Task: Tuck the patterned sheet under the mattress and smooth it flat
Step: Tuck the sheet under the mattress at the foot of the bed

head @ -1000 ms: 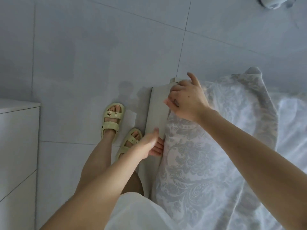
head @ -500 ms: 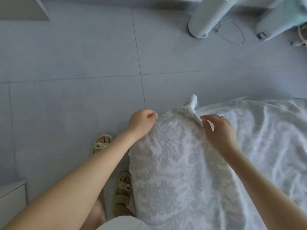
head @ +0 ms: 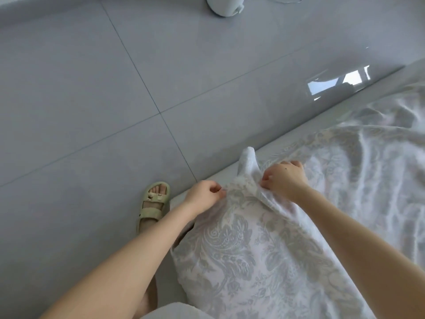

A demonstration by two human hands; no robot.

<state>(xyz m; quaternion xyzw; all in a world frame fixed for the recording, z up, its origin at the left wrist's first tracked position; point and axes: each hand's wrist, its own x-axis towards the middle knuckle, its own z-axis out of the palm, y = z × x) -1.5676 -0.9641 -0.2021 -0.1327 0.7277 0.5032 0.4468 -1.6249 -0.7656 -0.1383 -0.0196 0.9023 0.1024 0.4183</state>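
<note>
The patterned sheet [head: 241,256], white with a grey floral print, lies rumpled over the corner of the mattress [head: 305,132], whose pale side runs diagonally up to the right. My left hand [head: 203,195] pinches the sheet's edge at the corner. My right hand [head: 285,178] grips a bunched fold just to the right, and a twisted tip of cloth [head: 247,157] sticks up between the two hands. The sheet's right part stays wrinkled.
Grey tiled floor [head: 115,88] spreads to the left and beyond the bed. My foot in a pale green sandal [head: 154,203] stands beside the mattress corner. A white round appliance base [head: 224,5] with a cable sits at the top edge.
The view swung right along the bed edge. Both hands moved together at the corner and closed on the sheet, bunching it so a tip of cloth stands up between them.
</note>
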